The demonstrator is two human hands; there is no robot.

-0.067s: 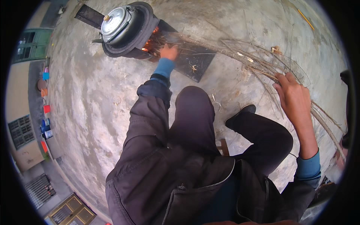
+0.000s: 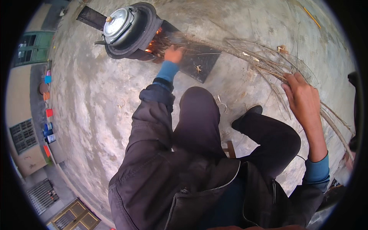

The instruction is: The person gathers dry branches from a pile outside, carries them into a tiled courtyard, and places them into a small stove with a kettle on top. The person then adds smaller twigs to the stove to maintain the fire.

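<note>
At the mouth of a round metal stove (image 2: 152, 17), my left hand (image 2: 173, 55) is closed around thin twigs (image 2: 191, 50) whose tips reach toward the fire. Orange flames and embers (image 2: 148, 48) glow there. On top of the stove sits a dark kettle (image 2: 128, 34) with a silver lid (image 2: 116, 23) and a wooden knob. To the right, my right hand (image 2: 303, 97) is closed over a long branch (image 2: 337, 132), which runs on toward a bundle of sticks (image 2: 264, 61). The palm hides part of the branch.
A black metal plate (image 2: 203, 63) juts from the stove mouth along the concrete floor. A dark stovepipe (image 2: 91, 17) sticks out at the far left. Wood chips and bark lie scattered. Buckets (image 2: 47, 130) line the wall at left. A yellow stick (image 2: 312, 18) lies far right.
</note>
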